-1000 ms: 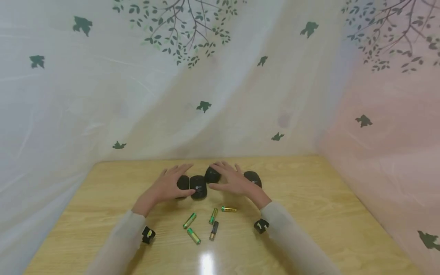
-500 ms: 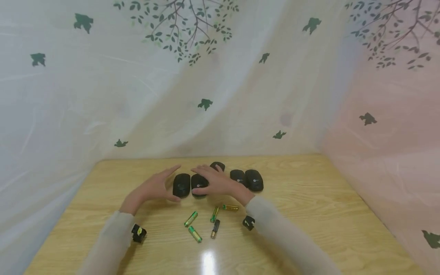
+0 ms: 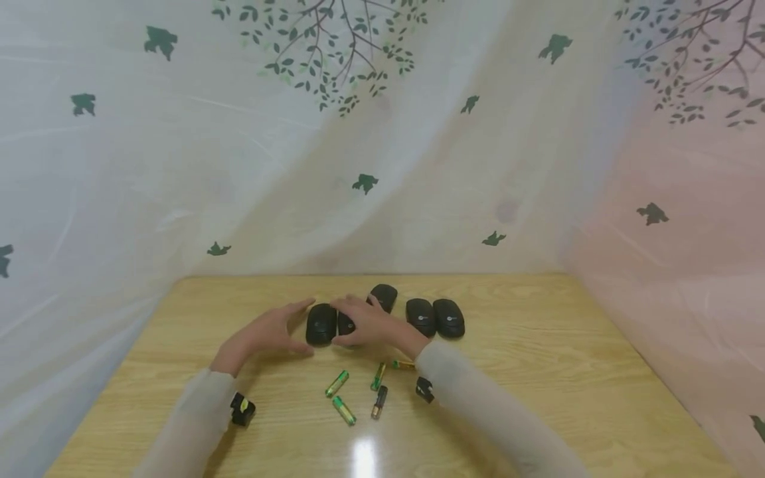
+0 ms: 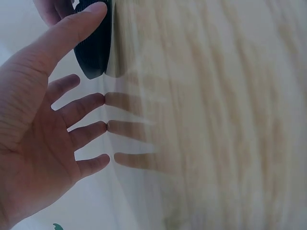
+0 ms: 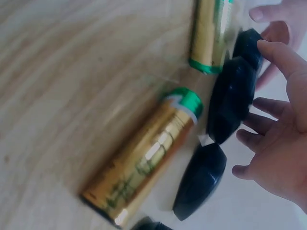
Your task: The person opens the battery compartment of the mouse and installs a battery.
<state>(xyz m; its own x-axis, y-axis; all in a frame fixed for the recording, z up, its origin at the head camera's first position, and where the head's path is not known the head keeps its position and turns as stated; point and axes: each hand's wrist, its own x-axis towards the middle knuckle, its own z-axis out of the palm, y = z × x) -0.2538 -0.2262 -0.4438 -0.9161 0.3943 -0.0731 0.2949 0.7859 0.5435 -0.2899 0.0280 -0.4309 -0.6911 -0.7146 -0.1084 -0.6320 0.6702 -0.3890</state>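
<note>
My left hand (image 3: 269, 335) is beside the leftmost black computer mouse (image 3: 321, 325), fingers spread and thumb apart. In the left wrist view its straight fingers (image 4: 84, 108) show with nothing between them. My right hand (image 3: 372, 325) arches over the second black mouse (image 3: 344, 323), partly hiding it; whether it touches the mouse I cannot tell. The right wrist view shows that hand's fingers (image 5: 261, 123) extended beside the row of dark mice (image 5: 232, 98). Behind the right hand lies a third mouse (image 3: 384, 297), partly covered.
Two more mice, one (image 3: 421, 317) touching or nearly touching the other (image 3: 449, 318), lie to the right. Several batteries, such as a green-gold one (image 3: 344, 411) and a dark one (image 3: 379, 402), lie nearer on the wooden table (image 3: 538, 372). A patterned curtain (image 3: 299, 166) hangs behind.
My right hand has moved left onto the second mouse, uncovering a mouse at right. My left hand has drawn back left from the leftmost mouse. The view has shifted slightly.
</note>
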